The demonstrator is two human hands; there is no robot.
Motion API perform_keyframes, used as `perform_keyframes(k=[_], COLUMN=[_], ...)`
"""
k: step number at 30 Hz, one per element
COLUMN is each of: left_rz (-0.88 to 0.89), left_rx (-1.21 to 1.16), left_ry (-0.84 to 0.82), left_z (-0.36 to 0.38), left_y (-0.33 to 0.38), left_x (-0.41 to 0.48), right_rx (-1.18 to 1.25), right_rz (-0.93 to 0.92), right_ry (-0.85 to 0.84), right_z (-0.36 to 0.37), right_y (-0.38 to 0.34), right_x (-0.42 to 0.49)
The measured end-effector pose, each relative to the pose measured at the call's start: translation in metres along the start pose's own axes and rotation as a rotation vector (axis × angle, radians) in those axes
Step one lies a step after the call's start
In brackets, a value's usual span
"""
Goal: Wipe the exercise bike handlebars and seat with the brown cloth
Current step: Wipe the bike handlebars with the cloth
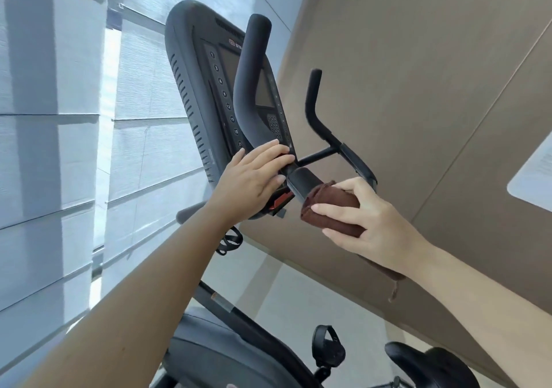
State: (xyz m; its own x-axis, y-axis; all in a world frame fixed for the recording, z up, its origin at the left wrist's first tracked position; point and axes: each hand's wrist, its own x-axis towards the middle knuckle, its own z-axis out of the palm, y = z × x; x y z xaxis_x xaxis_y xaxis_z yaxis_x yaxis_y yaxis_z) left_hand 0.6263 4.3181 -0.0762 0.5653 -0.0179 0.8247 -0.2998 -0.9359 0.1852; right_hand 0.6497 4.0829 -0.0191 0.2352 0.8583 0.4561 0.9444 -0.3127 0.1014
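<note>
The black exercise bike handlebars (pixel 249 88) rise in front of the console (pixel 209 94); a second bar (pixel 313 109) stands further right. My right hand (pixel 367 223) is wrapped around the brown cloth (pixel 331 205), which covers the near end of the handlebar grip (pixel 301 180). A loose end of the cloth hangs below my wrist. My left hand (pixel 254 178) lies flat, fingers together, on the handlebar at the console's lower edge, holding nothing. The black seat (pixel 430 363) shows at the bottom right.
A tan wall panel (pixel 418 73) fills the right side. Pale window blinds (pixel 59 118) cover the left. The bike's frame post (pixel 227 307) and a pedal with strap (pixel 327 346) sit below my arms.
</note>
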Motion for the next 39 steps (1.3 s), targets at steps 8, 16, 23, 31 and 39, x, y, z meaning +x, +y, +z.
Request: perform_keyframes(k=[8,16,23,31,39], left_rz=[0.006,-0.09,-0.162,-0.215,-0.179], left_rx=[0.005,-0.012,0.029,-0.046,0.065], left_ry=[0.035,0.047,0.003,-0.05,0.079], left_z=[-0.001,0.0,-0.002,0.008,0.011], left_y=[0.003,0.011,0.022,0.062,0.073], left_x=[0.0,-0.001,-0.005,-0.004,-0.005], right_rx=[-0.166,-0.02,-0.12,-0.007,-0.174], right_rz=[-0.053,-0.041,-0.11,-0.239,-0.501], right_ry=[0.067,0.006,-0.075,0.131,0.213], right_z=[0.007,-0.002,-0.015,-0.014,0.021], right_y=[-0.017,0.007,0.033,0.039,0.066], right_x=[0.047,-0.001,-0.066,-0.037,-0.037])
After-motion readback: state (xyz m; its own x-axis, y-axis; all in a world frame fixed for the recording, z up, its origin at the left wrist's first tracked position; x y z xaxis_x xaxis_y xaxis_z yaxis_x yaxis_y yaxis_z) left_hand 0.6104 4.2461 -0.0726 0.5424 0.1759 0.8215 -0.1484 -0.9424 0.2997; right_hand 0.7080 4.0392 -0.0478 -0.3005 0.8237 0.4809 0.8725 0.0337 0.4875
